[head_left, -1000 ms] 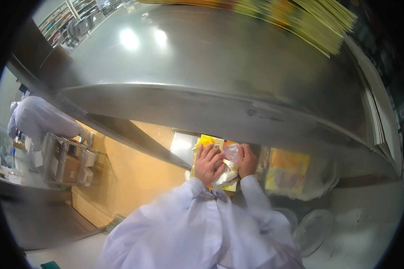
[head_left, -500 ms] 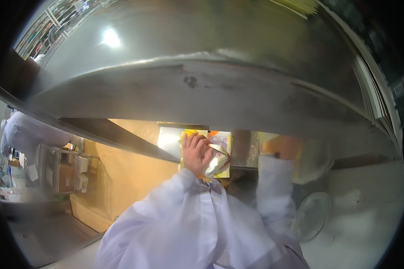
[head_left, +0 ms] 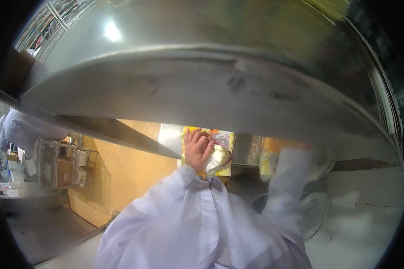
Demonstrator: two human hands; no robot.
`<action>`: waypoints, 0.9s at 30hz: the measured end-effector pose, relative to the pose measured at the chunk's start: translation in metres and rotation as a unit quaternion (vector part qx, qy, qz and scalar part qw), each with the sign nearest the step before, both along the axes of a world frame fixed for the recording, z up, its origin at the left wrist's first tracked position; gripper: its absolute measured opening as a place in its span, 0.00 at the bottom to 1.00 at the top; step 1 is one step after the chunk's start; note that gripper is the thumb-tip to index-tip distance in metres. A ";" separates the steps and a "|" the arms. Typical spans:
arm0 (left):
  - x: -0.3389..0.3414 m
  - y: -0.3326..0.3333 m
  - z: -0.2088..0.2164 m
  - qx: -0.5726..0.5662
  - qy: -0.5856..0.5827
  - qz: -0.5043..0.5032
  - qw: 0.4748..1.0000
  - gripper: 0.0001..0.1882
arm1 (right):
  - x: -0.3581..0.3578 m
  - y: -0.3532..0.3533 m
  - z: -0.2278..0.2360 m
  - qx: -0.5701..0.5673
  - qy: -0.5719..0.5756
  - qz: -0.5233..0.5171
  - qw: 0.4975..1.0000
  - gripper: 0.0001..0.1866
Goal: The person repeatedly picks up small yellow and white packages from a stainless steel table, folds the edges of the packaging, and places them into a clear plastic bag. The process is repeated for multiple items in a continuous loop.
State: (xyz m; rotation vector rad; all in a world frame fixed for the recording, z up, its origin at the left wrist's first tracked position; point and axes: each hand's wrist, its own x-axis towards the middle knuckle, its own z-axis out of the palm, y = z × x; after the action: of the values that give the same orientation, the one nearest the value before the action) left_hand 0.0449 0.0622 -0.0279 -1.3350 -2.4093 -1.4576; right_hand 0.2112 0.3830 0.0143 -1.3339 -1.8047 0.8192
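Observation:
My left hand (head_left: 196, 149) has its fingers curled and pressed at the neck of a crumpled white packet (head_left: 218, 158) with reddish marks along its edge. Beneath lies a yellow-edged stack of printed sheets or packs (head_left: 230, 140). My right forearm (head_left: 291, 177) reaches out to the right, in a white sleeve. The hand at its end is smeared and mostly lost under the steel edge, so its fingers do not show. Beside it is a clear plastic bag with yellow and orange things in it (head_left: 268, 163).
A broad steel shelf (head_left: 166, 96) crosses above my hands and hides much behind it. At the left, a wire cart (head_left: 54, 163) holds boxes near a person in white (head_left: 29, 127). A clear round-rimmed container (head_left: 316, 214) is at the lower right.
My right arm has swung further to the right beside the plastic bag. My left hand stays on the crumpled packet, and the view has shifted slightly.

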 end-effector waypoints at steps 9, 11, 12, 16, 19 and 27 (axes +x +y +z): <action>0.001 -0.002 0.001 -0.017 0.001 0.010 1.000 0.07 | -0.059 -0.025 0.014 -0.061 0.056 0.129 0.988 0.10; -0.001 0.000 0.000 -0.017 0.014 0.001 1.000 0.07 | -0.078 -0.020 0.023 -0.082 0.065 0.155 0.982 0.11; -0.003 0.000 -0.001 -0.012 0.023 0.000 1.000 0.07 | -0.089 -0.017 0.026 -0.094 0.068 0.170 0.979 0.11; -0.003 -0.003 0.001 -0.009 0.031 0.002 0.999 0.07 | -0.127 -0.009 0.034 -0.141 0.076 0.210 0.964 0.11; -0.003 -0.003 -0.003 -0.024 0.037 0.002 0.999 0.08 | -0.141 -0.002 0.039 -0.171 0.077 0.225 0.956 0.11; -0.002 -0.001 -0.001 -0.019 0.015 -0.007 1.000 0.08 | -0.126 -0.031 0.027 -0.226 0.081 0.266 0.934 0.12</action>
State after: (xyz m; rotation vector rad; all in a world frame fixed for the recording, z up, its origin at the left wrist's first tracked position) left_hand 0.0433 0.0610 -0.0285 -1.3739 -2.4256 -1.3911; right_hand 0.0849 0.3519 0.0410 -0.9928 -1.9379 1.6686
